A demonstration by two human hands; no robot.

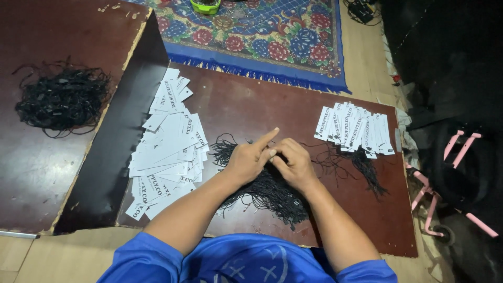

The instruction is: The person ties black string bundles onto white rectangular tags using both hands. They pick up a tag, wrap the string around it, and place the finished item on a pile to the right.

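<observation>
Both hands meet over a heap of black strings [272, 191] on the dark-red bench [251, 105]. Left hand [250, 160] pinches strands, forefinger out; right hand [293, 162] clenches strands. White tags [167, 152] lie left of the heap, a floral rug [262, 31] beyond.

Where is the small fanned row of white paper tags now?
Head view, right side: the small fanned row of white paper tags lies on the brown board, beyond the right hand.
</observation>
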